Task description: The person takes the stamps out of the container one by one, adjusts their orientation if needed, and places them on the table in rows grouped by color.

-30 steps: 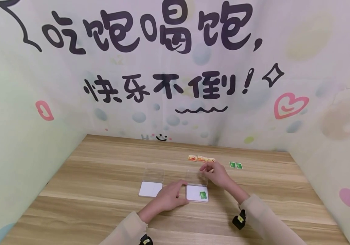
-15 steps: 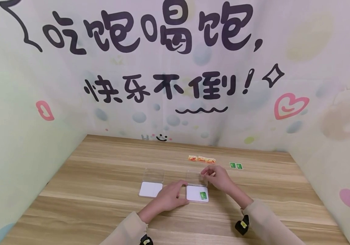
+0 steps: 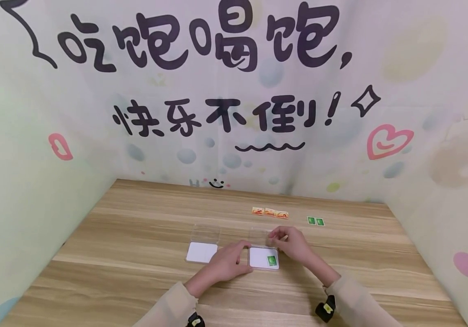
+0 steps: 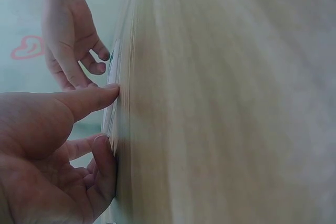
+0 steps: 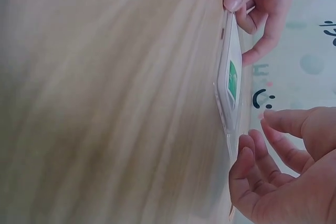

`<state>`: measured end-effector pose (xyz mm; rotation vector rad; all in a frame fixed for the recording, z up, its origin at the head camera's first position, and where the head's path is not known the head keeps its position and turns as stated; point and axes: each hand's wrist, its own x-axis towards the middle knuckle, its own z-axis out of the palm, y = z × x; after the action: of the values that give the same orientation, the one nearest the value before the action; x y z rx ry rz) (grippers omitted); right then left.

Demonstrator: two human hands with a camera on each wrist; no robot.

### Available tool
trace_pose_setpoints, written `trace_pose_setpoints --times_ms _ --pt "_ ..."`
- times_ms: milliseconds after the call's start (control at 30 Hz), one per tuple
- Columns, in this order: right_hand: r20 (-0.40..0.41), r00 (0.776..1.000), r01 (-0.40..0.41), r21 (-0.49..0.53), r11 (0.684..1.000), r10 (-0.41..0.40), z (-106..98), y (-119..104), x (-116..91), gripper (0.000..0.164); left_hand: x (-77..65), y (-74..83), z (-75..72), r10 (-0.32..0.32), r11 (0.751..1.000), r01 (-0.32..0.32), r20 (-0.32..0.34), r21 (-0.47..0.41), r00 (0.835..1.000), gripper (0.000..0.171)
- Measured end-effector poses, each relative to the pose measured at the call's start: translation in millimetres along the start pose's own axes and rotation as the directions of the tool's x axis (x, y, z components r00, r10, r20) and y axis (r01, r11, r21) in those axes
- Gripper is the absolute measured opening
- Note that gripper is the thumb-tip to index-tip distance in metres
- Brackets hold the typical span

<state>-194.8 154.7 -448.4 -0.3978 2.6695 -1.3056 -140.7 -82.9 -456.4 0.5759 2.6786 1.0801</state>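
My left hand [image 3: 230,261] holds the right-hand clear plastic case [image 3: 254,268] by its left side, thumb at the near corner and a finger at the far one. The case lies spread, its transparent lid [image 3: 258,234] behind. On its white card [image 3: 258,258] sits a small green stamp-like piece [image 3: 272,260], toward the right. My right hand [image 3: 293,243] hovers at the lid's right side. In the right wrist view, its fingers [image 5: 247,169] are loosely bent, thumb and index tips close together, and nothing shows between them.
A similar clear case with a white card [image 3: 199,251] lies to the left, its lid [image 3: 205,232] folded back. Behind are a row of small orange pieces [image 3: 271,212] and two green pieces [image 3: 316,221]. A printed cloth [image 3: 217,159] hangs behind the wooden table [image 3: 136,227].
My right hand has moved nearer and slightly right, away from the row of orange pieces. My left hand keeps its hold on the case.
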Motion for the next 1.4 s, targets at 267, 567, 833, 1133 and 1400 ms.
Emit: trace_pose_setpoints --times_ms 267,567,833,1133,1400 --pt "0.009 0.999 0.032 -0.02 0.999 -0.031 0.1 1.8 -5.6 0.004 0.9 -0.9 0.6 -0.018 1.0 0.018 -0.002 0.01 1.0 0.057" --pt "0.042 0.997 0.068 -0.011 0.998 -0.067 -0.4 5.3 -13.2 0.006 1.9 -1.9 1.6 -0.021 1.0 0.021 -0.002 0.013 1.0 0.057" --pt "0.084 0.994 0.071 -0.004 0.997 -0.07 -1.3 5.9 -18.5 0.01 2.5 -3.6 2.7 -0.018 1.0 0.018 -0.004 0.021 1.0 0.057" --pt "0.117 0.993 0.03 0.01 1.0 -0.031 -1.9 6.7 -23.8 0.01 2.1 -3.7 3.6 -0.016 1.0 0.016 -0.002 0.014 1.0 0.057" --pt "0.123 0.992 0.038 0.012 0.999 -0.039 -1.0 10.6 -27.1 0.014 2.3 -4.7 4.9 -0.017 1.0 0.017 -0.001 0.014 1.0 0.057"
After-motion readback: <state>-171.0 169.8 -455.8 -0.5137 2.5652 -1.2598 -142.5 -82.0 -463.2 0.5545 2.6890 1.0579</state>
